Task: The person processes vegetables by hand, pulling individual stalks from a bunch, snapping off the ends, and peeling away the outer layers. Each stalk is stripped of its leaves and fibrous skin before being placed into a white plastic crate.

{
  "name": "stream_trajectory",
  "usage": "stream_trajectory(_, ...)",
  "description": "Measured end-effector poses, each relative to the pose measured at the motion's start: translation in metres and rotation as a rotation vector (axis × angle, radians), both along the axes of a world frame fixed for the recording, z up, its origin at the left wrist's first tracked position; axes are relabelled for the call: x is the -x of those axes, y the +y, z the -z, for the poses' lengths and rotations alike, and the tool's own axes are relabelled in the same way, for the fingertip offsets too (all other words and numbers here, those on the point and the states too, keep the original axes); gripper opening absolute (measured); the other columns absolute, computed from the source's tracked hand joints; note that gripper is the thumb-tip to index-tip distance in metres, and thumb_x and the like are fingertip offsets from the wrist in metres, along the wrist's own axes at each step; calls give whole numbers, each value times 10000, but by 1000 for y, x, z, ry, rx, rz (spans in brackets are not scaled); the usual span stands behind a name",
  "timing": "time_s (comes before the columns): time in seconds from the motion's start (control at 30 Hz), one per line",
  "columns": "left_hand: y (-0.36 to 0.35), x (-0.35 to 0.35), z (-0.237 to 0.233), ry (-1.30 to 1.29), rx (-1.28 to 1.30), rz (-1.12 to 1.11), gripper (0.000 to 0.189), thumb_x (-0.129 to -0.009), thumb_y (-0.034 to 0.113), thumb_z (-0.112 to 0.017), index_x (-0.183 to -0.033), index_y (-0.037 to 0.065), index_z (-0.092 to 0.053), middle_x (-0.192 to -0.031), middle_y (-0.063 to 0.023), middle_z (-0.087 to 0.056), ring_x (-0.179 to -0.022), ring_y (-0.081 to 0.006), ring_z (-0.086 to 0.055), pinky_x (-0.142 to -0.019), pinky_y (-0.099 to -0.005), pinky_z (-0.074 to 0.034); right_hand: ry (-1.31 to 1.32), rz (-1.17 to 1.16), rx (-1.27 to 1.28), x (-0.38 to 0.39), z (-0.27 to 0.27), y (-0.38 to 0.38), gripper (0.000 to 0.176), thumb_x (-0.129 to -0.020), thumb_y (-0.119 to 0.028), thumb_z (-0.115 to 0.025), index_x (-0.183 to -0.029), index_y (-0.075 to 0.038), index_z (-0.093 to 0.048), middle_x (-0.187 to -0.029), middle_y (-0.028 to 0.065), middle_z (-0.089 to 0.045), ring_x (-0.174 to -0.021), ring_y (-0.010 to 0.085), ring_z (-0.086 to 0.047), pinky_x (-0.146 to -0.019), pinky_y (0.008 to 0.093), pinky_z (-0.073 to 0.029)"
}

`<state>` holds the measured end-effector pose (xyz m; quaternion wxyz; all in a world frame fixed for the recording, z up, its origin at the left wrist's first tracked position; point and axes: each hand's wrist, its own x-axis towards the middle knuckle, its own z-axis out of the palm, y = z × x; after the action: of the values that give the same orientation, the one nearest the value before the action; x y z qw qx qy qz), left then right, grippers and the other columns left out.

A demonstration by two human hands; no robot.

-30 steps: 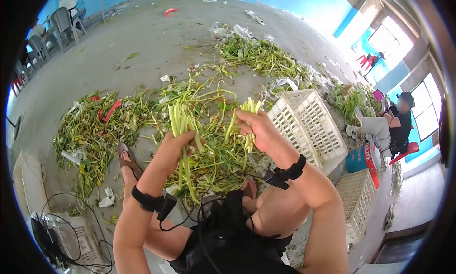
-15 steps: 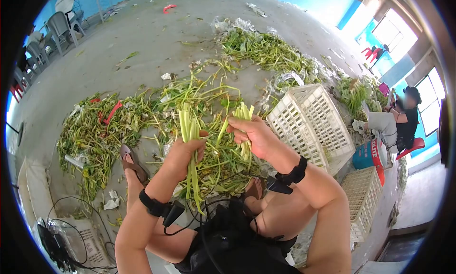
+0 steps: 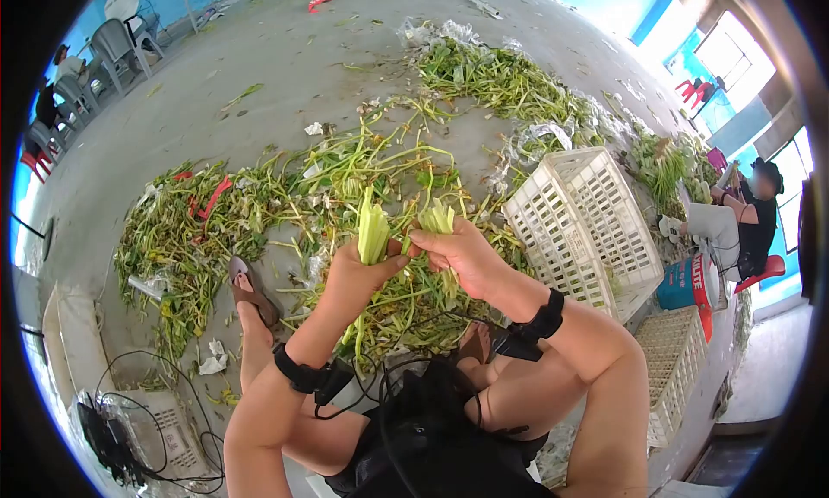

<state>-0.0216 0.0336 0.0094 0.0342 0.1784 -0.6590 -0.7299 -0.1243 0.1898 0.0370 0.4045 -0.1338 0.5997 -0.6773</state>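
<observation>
My left hand (image 3: pixel 370 269) is closed around a bundle of pale green celery stalks (image 3: pixel 373 226), cut ends up, with thinner stems hanging below the fist. Close beside it, my right hand (image 3: pixel 465 254) grips a second bunch of celery stalks (image 3: pixel 438 216). Thumbs and fingertips of both hands nearly meet over a short green piece between them; whether both pinch it is hard to see. Beneath the hands lies a heap of celery trimmings (image 3: pixel 414 304), leaves and stems, between my feet.
Right of the heap stands a white plastic crate (image 3: pixel 574 230), with another crate (image 3: pixel 669 368) and a blue bucket (image 3: pixel 678 282) behind. More trimmings (image 3: pixel 186 239) spread left, with a red strip (image 3: pixel 211 197). A seated person (image 3: pixel 756 226) is at right. Cables (image 3: pixel 164 412) lie lower left.
My hands have come together, the left one moving right and the stalks it holds now showing shorter above the fist. The whole view has shifted slightly.
</observation>
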Motion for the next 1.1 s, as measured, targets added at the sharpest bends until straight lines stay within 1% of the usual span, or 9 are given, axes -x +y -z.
stream_trajectory(0.07,2,2,5,21,32,-26,221,-803,106,-716,-981,12,-625,-711,21,-573,-558,-54,-473,-492,-219,-371,40,22,-18,1,3,0,155,-857,-180,-665,-914,-41,-625,-707,-26,-573,-565,46,-425,-559,249,-365)
stream_trajectory(0.17,5,4,4,28,58,-47,204,-805,108,-711,-963,8,-629,-702,20,-572,-556,-56,-474,-491,-222,-370,146,53,-33,-3,-6,-2,231,-838,-142,-685,-1017,-15,-612,-827,4,-628,-692,65,-527,-663,255,-435)
stream_trajectory(0.27,7,3,-1,5,35,-56,190,-807,102,-704,-955,6,-632,-699,16,-575,-555,-61,-475,-492,-224,-370,209,71,5,-5,-3,-2,271,-826,-145,-699,-1031,10,-615,-878,19,-642,-796,85,-563,-744,255,-449)
stream_trajectory(0.37,9,2,-4,-7,4,-59,177,-806,88,-696,-949,6,-632,-702,11,-580,-554,-65,-476,-493,-226,-371,287,75,-22,-2,4,-1,251,-813,-150,-712,-978,19,-626,-838,13,-635,-734,78,-539,-684,252,-440)
stream_trajectory(0.47,11,0,-4,-1,-20,-62,170,-803,76,-692,-946,9,-629,-705,6,-584,-555,-68,-479,-495,-228,-374,384,41,-135,0,7,2,232,-811,-162,-709,-930,21,-633,-790,6,-622,-687,73,-512,-630,256,-427)
stream_trajectory(0.6,12,-1,-2,18,-54,-58,170,-804,71,-686,-951,12,-623,-710,3,-586,-557,-69,-484,-497,-226,-377,463,-5,-161,4,18,4,230,-819,-178,-697,-916,21,-633,-752,1,-606,-660,70,-495,-596,260,-413)
stream_trajectory(0.67,12,-1,-1,13,-55,-52,178,-811,83,-686,-960,11,-621,-716,0,-590,-556,-68,-485,-496,-225,-378,449,-5,-110,2,13,2,231,-822,-183,-692,-913,21,-633,-760,4,-607,-674,69,-503,-610,255,-415)
stream_trajectory(0.87,5,-2,-4,12,-126,-47,179,-836,115,-681,-966,5,-624,-725,-2,-593,-544,-71,-484,-493,-228,-381,187,86,-48,-4,-7,-3,243,-829,-136,-691,-963,49,-609,-841,31,-624,-740,77,-539,-662,249,-427)
stream_trajectory(1.1,1,-4,-7,-28,-33,-48,140,-841,105,-672,-931,13,-617,-701,8,-569,-539,-73,-477,-491,-234,-377,213,69,-23,-7,-6,-9,254,-821,-135,-705,-975,44,-611,-853,31,-631,-747,82,-545,-675,259,-436)
